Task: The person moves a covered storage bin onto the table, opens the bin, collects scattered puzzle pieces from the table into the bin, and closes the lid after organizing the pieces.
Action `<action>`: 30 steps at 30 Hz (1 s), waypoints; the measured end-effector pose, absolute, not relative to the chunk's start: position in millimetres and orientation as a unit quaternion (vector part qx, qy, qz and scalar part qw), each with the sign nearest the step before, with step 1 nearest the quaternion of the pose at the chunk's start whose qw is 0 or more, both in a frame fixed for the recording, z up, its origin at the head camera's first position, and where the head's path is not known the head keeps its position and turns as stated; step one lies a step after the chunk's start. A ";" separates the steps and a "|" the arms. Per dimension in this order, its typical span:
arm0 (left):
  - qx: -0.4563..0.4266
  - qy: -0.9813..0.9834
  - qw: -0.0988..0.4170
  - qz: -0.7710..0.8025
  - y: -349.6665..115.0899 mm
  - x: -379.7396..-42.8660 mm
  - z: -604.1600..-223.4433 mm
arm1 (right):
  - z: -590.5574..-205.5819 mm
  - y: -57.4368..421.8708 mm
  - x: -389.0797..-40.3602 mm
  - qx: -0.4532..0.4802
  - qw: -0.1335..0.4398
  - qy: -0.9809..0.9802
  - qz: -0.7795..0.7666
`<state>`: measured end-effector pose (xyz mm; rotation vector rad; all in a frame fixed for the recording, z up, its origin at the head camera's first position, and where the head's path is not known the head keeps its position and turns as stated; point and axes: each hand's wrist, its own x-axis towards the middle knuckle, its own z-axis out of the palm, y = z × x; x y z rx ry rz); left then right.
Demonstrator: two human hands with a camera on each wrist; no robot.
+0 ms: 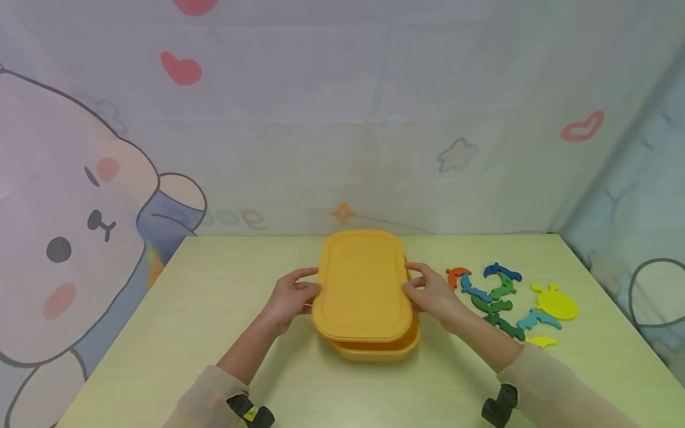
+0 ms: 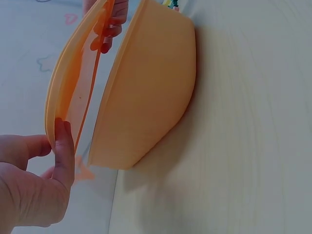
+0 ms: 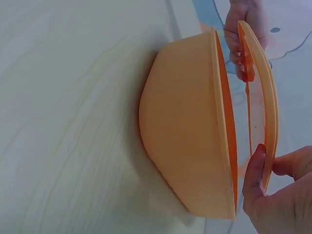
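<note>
Between both hands is an orange-yellow lid point(image 1: 363, 285), raised a little above an open plastic box point(image 1: 377, 355) of the same colour. My left hand point(image 1: 291, 298) pinches the lid's left edge, thumb on one face and fingers on the other, as the left wrist view shows. On the opposite edge my right hand point(image 1: 432, 295) pinches the lid the same way. A gap separates the lid from the box rim point(image 3: 222, 122) in both wrist views. The box stands on the table; its inside is mostly hidden under the lid.
Right of the box lie several flat animal-like pieces: a red one point(image 1: 456, 277), a dark blue one point(image 1: 503, 271), green ones point(image 1: 502, 326) and a light blue one point(image 1: 537, 319). A round yellow piece point(image 1: 558, 305) is beside them. A patterned cloth point(image 1: 321, 119) hangs behind the table point(image 1: 214, 285).
</note>
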<state>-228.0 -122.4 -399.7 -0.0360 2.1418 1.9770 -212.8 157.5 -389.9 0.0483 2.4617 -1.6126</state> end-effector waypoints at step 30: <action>-0.024 0.754 0.094 0.650 -184.9 -219.1 -388.1 | -383.4 93.4 -219.3 -0.026 0.070 0.824 -0.562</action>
